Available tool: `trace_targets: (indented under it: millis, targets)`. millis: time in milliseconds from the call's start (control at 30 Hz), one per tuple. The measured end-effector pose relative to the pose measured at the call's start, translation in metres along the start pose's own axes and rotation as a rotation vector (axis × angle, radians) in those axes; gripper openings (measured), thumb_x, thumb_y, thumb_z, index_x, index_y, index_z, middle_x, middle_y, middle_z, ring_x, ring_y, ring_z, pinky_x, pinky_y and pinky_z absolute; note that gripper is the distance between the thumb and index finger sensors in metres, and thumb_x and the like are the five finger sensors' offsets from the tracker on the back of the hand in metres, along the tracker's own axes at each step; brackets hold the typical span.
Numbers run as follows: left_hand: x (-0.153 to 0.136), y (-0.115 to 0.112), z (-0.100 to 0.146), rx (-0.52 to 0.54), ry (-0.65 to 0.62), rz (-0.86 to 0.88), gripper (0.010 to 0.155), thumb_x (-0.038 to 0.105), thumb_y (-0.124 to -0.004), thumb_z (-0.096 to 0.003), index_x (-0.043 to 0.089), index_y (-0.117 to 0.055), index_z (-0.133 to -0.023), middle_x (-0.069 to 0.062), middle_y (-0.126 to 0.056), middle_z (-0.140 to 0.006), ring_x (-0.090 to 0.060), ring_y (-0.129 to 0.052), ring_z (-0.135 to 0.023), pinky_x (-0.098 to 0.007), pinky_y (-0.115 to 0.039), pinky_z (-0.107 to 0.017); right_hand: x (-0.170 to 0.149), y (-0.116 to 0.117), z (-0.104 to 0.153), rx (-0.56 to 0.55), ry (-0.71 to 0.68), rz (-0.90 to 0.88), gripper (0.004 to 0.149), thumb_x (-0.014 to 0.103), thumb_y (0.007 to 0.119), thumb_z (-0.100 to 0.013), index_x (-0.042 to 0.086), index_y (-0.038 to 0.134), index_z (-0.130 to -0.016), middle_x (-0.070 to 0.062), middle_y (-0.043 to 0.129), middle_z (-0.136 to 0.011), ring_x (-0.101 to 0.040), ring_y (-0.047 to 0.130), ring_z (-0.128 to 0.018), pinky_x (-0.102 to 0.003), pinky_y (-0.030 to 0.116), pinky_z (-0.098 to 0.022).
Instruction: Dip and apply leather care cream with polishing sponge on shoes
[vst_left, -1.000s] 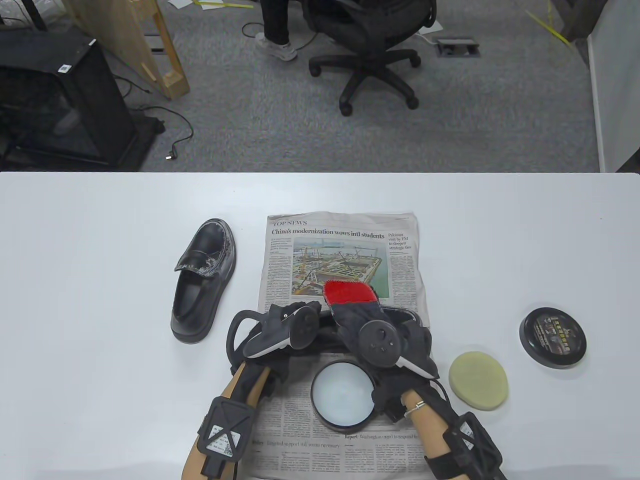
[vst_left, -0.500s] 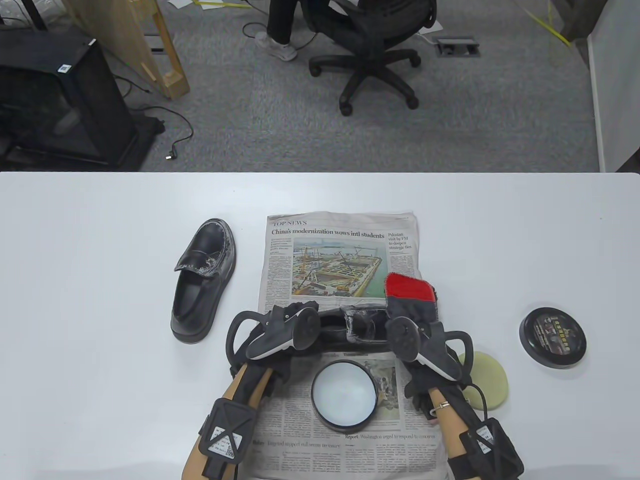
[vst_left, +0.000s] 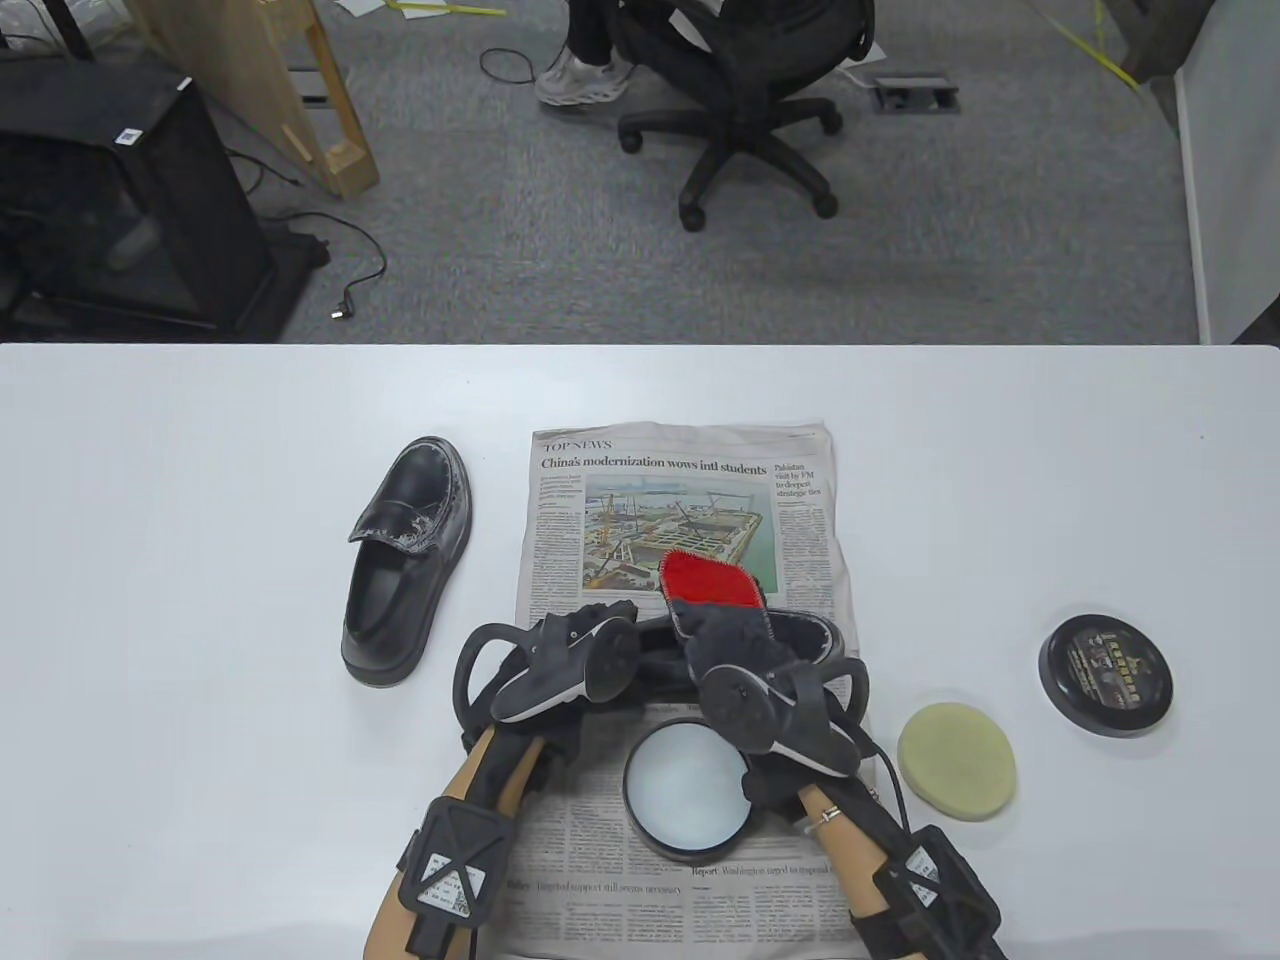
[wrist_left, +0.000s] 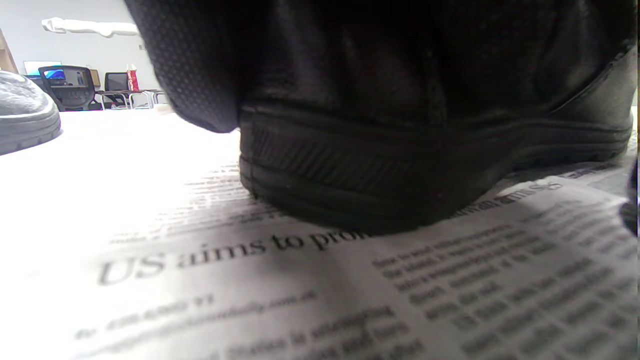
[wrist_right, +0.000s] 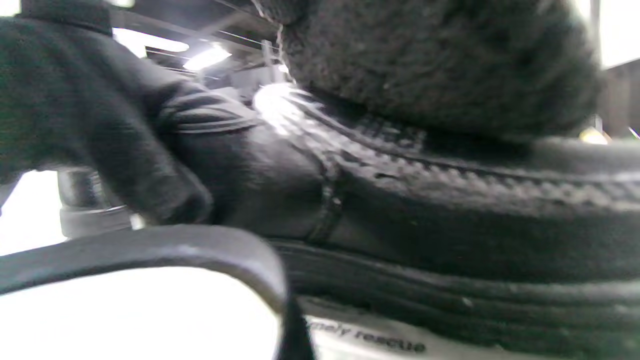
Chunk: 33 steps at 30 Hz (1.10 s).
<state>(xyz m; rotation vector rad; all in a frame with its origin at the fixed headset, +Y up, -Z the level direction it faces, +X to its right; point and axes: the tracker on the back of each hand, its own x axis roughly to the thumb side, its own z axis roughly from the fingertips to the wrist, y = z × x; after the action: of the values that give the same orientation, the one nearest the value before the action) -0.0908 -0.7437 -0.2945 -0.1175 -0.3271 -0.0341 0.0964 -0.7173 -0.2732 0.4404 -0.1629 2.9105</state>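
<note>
Now back over the shoe (vst_left: 790, 640) on the newspaper (vst_left: 680, 480), the red-and-black cloth (vst_left: 712, 585) in the right hand (vst_left: 760, 690) presses on the upper; half a second ago it had swung out past the toe, toward the paper's right edge, and a second ago it lay where it lies now. That sweep out and back reads as rubbing along the leather, so application seems under way on this shoe. The left hand (vst_left: 570, 660) grips the heel end, unmoved across all three table frames. Just below both hands sits the open cream tin (vst_left: 685, 790); right of the right hand, apart from it, lie the yellow sponge (vst_left: 957, 762) and, farther out, the lid (vst_left: 1105, 675). A second shoe (vst_left: 405, 560) lies up and left of the left hand, off the paper. Only the right wrist view shows the fuzzy cloth (wrist_right: 440, 60) bearing on the stitched seam, and only the left wrist view shows the sole (wrist_left: 400, 175) resting flat on newsprint. The sponge itself is untouched.
</note>
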Motion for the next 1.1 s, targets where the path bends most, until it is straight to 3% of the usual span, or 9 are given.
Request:
trace_targets:
  millis: [200,333,500,633,733,833,933,1100]
  targets:
    - [0.000,0.000,0.000,0.004,0.008,0.001,0.087,0.064,-0.083,-0.0345,0.027,-0.061,-0.110,-0.005,-0.083,-0.107,-0.028,-0.089,-0.091,-0.040,-0.084,-0.062,-0.045,0.009,-0.003,0.125,0.148,-0.027,0.048,0.036,0.050,-0.063,0.017,0.053,-0.107,-0.007,0.067,-0.109,-0.035,0.071,-0.100,-0.043,0.067,-0.069]
    - [0.000,0.000,0.001,0.005,0.014,0.004,0.087,0.064,-0.083,-0.0351,0.026,-0.062,-0.110,-0.005,-0.083,-0.107,-0.028,-0.089,-0.090,-0.039,-0.084,-0.062,-0.055,0.008,0.013,0.149,0.141,0.141,0.049,0.036,0.051,-0.064,0.017,0.049,-0.109,-0.007,0.061,-0.112,-0.037,0.064,-0.103,-0.046,0.064,-0.069]
    - [0.000,0.001,-0.001,0.002,0.021,0.002,0.087,0.064,-0.083,-0.0349,0.026,-0.062,-0.110,-0.005,-0.084,-0.107,-0.028,-0.089,-0.090,-0.039,-0.084,-0.061,-0.046,0.003,0.040,0.062,0.082,0.209,0.049,0.034,0.053,-0.063,0.012,0.054,-0.107,-0.014,0.067,-0.107,-0.042,0.075,-0.093,-0.042,0.078,-0.061]
    - [0.001,0.000,-0.001,0.010,0.016,-0.002,0.087,0.064,-0.083,-0.0341,0.026,-0.063,-0.110,-0.005,-0.084,-0.107,-0.028,-0.090,-0.090,-0.040,-0.085,-0.061,-0.017,-0.002,0.052,0.008,-0.040,0.050,0.049,0.034,0.054,-0.063,0.011,0.055,-0.106,-0.015,0.068,-0.106,-0.042,0.078,-0.091,-0.042,0.081,-0.060]
    - [0.001,0.000,-0.001,0.009,0.008,0.002,0.086,0.064,-0.083,-0.0339,0.027,-0.063,-0.109,-0.004,-0.084,-0.107,-0.029,-0.089,-0.091,-0.040,-0.085,-0.061,0.001,-0.008,0.046,-0.005,-0.100,-0.056,0.048,0.035,0.053,-0.064,0.014,0.054,-0.107,-0.012,0.066,-0.108,-0.041,0.075,-0.095,-0.046,0.076,-0.065]
    - [0.000,0.000,-0.001,0.007,0.001,0.014,0.087,0.064,-0.083,-0.0339,0.027,-0.062,-0.110,-0.004,-0.083,-0.108,-0.029,-0.089,-0.092,-0.041,-0.085,-0.062,0.010,-0.008,0.028,0.056,-0.113,-0.108,0.048,0.037,0.051,-0.064,0.019,0.054,-0.108,-0.007,0.065,-0.111,-0.036,0.068,-0.102,-0.060,0.065,-0.067]
    - [0.002,0.000,-0.001,0.009,0.005,-0.005,0.087,0.064,-0.083,-0.0342,0.027,-0.062,-0.110,-0.004,-0.083,-0.108,-0.029,-0.089,-0.091,-0.040,-0.085,-0.061,-0.001,0.003,0.006,0.162,-0.036,-0.138,0.051,0.039,0.048,-0.065,0.018,0.049,-0.111,-0.007,0.060,-0.114,-0.037,0.062,-0.105,-0.060,0.059,-0.068]
    - [0.002,-0.001,0.001,0.021,0.009,-0.008,0.085,0.065,-0.082,-0.0357,0.027,-0.063,-0.110,-0.004,-0.084,-0.106,-0.028,-0.090,-0.089,-0.039,-0.086,-0.060,-0.039,0.010,-0.003,0.218,0.139,-0.066,0.050,0.037,0.049,-0.065,0.018,0.049,-0.111,-0.007,0.060,-0.115,-0.036,0.060,-0.106,-0.058,0.053,-0.070]
